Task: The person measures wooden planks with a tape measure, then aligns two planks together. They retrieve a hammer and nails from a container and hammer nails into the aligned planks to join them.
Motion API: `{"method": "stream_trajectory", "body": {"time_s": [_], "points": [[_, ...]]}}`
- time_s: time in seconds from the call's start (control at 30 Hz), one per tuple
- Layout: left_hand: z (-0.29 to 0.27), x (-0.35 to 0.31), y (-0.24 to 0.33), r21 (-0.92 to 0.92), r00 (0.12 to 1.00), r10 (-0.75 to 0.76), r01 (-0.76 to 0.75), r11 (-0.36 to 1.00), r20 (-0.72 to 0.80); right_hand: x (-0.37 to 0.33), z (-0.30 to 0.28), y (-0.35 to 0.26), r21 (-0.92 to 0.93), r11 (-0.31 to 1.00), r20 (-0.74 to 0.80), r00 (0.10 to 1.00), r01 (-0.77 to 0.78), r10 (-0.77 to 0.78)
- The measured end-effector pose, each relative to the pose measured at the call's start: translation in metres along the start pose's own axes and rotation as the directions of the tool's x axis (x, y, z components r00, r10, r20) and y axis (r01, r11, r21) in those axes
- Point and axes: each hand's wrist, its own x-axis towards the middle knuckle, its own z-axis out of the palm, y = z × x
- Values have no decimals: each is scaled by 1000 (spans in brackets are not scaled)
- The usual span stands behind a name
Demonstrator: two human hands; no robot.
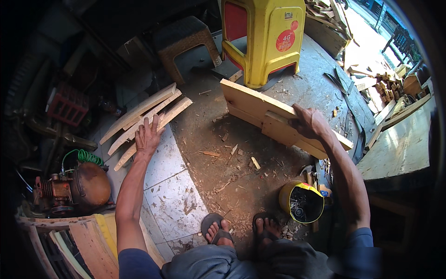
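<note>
My right hand (312, 122) grips the upper edge of a pale wooden board (255, 100), its fingers wrapped over the edge. The board is tilted above the floor at the right, and a shorter wooden piece (278, 128) lies against its face. Over to the left, my left hand (148, 136) rests with fingers stretched out on curved wooden slats (138, 114). Several of these slats lie side by side, fanned slightly apart. I see no grip of the left fingers around a slat.
A yellow plastic stool (265, 42) and a brown stool (188, 44) stand ahead. A yellow container of nails (302, 202) sits near my right foot. At the left is a compressor (88, 186) with a green coiled hose (88, 157). Wood scraps litter the floor (223, 153).
</note>
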Motion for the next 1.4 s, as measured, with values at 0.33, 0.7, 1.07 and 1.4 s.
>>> {"method": "stream_trajectory", "body": {"time_s": [0.33, 0.7, 1.07, 1.4], "points": [[-103, 26, -17, -263, 997, 45, -59, 963, -60, -4, -4, -8, 45, 999, -18, 1000, -1, 1], [-124, -53, 55, -342, 998, -65, 66, 937, 15, 13, -16, -86, 39, 988, 137, 979, 150, -154], [-121, -50, 77, -496, 988, -153, 144, 856, 22, -9, 3, -73, 46, 974, -13, 975, 221, -221], [-154, -30, -9, -991, 977, -172, -130, -24, -124, -51, -138, -48, -48, 996, -400, 912, 78, -91]]}}
